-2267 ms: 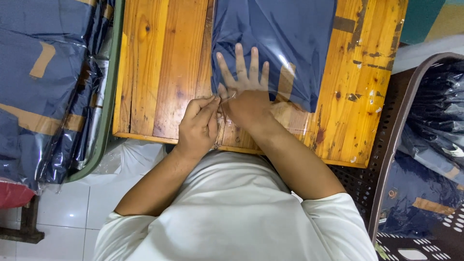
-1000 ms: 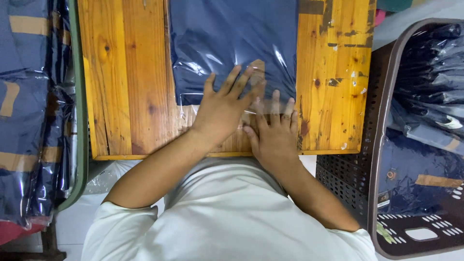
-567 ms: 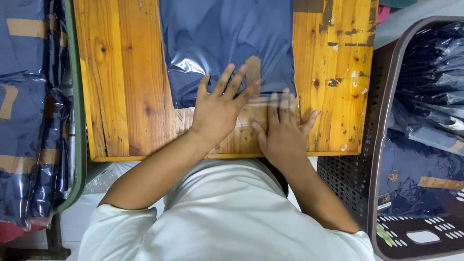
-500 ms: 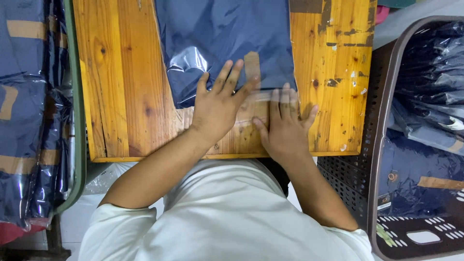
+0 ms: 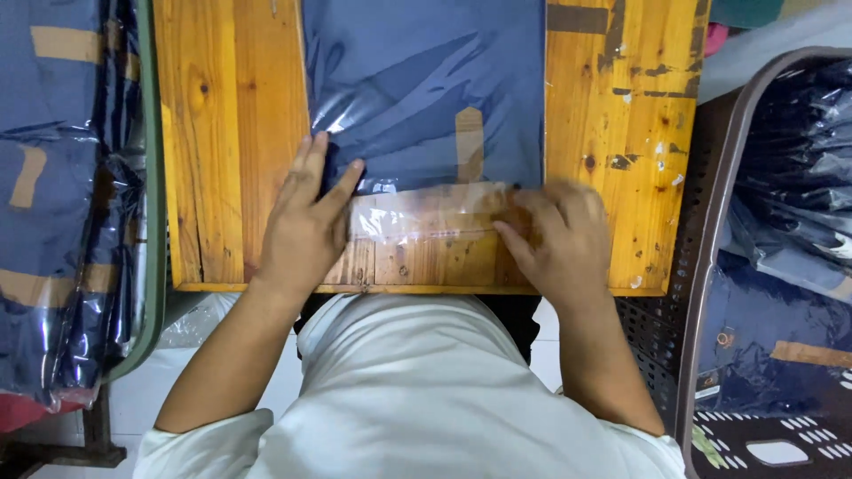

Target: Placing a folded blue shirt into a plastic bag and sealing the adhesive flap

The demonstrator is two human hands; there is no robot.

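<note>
- Left hand (image 5: pixel 306 222), at 9 o'clock, lies flat with fingers spread on the bagged navy garment (image 5: pixel 426 98).
- Right hand (image 5: pixel 559 244), at 3 o'clock, blurred, presses the clear bag flap (image 5: pixel 426 217) onto the wooden table (image 5: pixel 231 133).

A bagged garment (image 5: pixel 426 98) lies on the table (image 5: pixel 231 133), its flap (image 5: pixel 426 222) toward the person. The left hand (image 5: pixel 306 222) rests at the bag's left corner, the right hand (image 5: pixel 559 244) on the flap's right end. A basket (image 5: pixel 710 266) of bags (image 5: pixel 790 213) stands right, a stack (image 5: pixel 62 204) left.
</note>
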